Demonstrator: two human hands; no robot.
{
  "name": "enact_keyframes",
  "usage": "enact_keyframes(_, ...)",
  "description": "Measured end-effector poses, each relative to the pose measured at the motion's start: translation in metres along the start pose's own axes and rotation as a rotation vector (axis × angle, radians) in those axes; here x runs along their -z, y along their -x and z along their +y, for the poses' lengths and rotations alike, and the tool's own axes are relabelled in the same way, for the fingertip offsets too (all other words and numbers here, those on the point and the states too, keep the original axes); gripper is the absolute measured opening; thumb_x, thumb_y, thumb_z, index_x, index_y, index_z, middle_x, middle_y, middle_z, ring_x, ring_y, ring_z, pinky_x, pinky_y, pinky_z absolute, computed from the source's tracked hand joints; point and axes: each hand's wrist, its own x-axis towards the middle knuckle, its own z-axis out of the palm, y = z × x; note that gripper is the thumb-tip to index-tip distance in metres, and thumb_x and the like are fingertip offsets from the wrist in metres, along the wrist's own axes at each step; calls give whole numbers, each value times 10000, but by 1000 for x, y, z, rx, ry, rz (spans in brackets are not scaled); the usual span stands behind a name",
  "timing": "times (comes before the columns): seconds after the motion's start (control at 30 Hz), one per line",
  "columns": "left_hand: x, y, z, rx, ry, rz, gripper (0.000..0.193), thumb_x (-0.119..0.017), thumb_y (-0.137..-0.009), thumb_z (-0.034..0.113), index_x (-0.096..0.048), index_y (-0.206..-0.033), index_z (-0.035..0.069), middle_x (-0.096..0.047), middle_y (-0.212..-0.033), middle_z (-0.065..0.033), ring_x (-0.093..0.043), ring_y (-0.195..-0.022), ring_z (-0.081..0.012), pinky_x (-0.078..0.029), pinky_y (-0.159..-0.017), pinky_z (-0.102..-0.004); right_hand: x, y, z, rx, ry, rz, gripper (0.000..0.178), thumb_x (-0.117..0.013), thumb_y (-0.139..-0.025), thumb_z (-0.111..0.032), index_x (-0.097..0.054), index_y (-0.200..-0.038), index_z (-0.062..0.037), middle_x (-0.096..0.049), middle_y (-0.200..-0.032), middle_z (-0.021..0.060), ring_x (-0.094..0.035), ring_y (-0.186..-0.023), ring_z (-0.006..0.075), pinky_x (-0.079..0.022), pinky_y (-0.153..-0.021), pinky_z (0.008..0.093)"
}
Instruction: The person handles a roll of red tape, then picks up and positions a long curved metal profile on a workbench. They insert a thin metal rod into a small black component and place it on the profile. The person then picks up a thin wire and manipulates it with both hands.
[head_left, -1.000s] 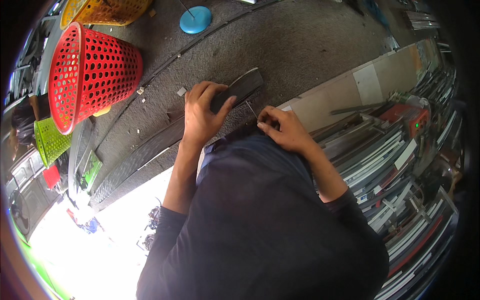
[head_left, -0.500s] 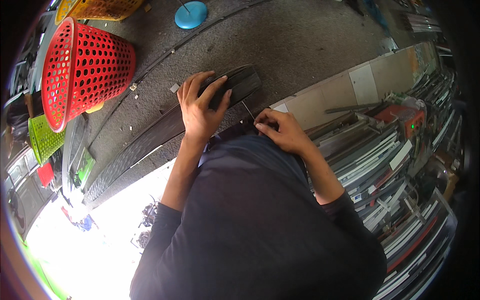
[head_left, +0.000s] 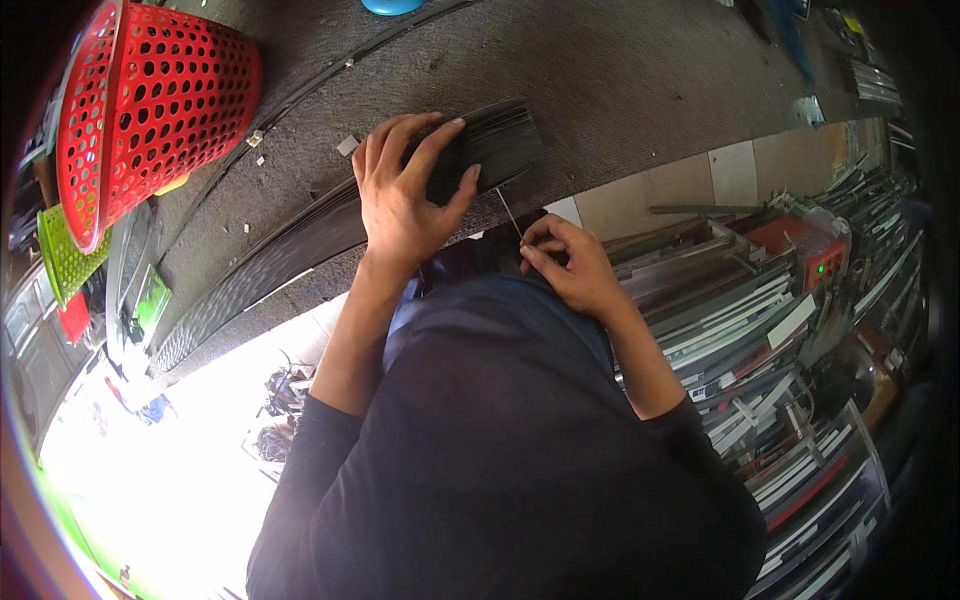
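Several spread left fingers (head_left: 433, 150) touch strips (head_left: 512, 138); right fingers (head_left: 545, 264) pinch rod (head_left: 508, 210).

Red perforated basket (head_left: 160, 108) upper left; lime-green basket (head_left: 68, 254) below; red box (head_left: 812, 252), lit green light (head_left: 821, 268), right.

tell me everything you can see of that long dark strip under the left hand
The long, dark grey, layered strip lies across the grey, rough-textured work surface, slanting from lower left to upper right. Fine lines run along its length, like many thin folds or sheets stacked; the material can't be told for sure. Its left stretch has a mottled sheen. The left hand lies over it near its right end, fingers spread, hiding part of it.
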Motion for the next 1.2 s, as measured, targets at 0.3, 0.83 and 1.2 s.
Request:
enact_keyframes(0.3,-2,3,-2,-11,60,56,507,-981,-841,168,-862,-1334,156,-771,-1423,-65,-696,-1376,-318,-488,-1197,-508,0,-6,-2,-16,86,-18,166,-746,-1138,-147,-717,-1214,-3,-839,-921,105,-848,-863,193,-591,-740,347)
enact_keyframes(0.83,8,26,5,-15,6,-51,388,-912,-902,118,-932,-1268,246,-709,-1652,-121,-581,-1626,-377,-326,-1398,-660,-1,-12,-2,-3,120,8,121,-831,-1084,-137,-789,-1159,-51,-861,-943,77,-824,-824,166,-587,-707,328)
enact_keyframes(1.2,5,25,7,-33,74,-136,611,-890,-930,105,-777,-1530,117,-659,-1718,-134,-491,-1708,-353,-243,-1440,-688,-3,-12,-7,-59,115,24,117,-824,-1084,-126,-794,-1157,-41,-867,-963,83,-847,-881,173,-601,-705,332)
